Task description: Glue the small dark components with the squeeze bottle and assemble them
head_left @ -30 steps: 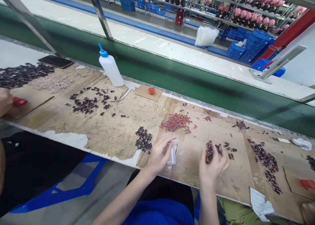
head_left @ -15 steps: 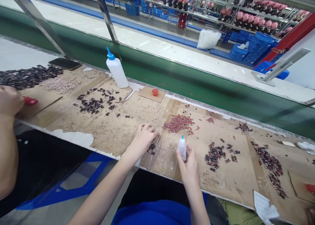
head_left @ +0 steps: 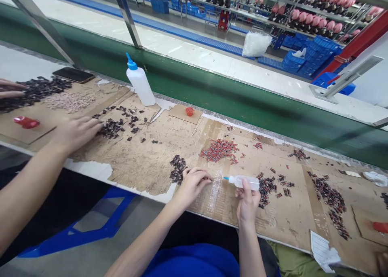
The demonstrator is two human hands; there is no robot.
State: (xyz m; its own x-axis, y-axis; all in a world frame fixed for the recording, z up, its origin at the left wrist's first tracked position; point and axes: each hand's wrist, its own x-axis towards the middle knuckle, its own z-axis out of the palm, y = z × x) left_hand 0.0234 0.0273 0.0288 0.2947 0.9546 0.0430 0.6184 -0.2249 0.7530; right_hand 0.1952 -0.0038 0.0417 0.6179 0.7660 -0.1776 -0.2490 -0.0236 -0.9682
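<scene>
My right hand grips a small clear squeeze bottle, tipped on its side with the blue nozzle pointing left. Across from that nozzle, my left hand is closed in a pinch low over the cardboard; whatever its fingertips hold is too small to make out. A pile of small black parts lies just left of my left hand. Beyond both hands is a heap of small red-and-black parts. Dark red-and-black pieces lie beside the right hand, partly behind the bottle.
A large white bottle with a blue cap stands at the back. A red cap sits on a cardboard piece. At left, a co-worker's hand reaches to black parts, near a red bottle and a phone.
The squeeze bottle has tipped from upright to sideways and moved right with my right hand. My left hand has come right, away from the black pile. The co-worker's hand has left the red bottle.
</scene>
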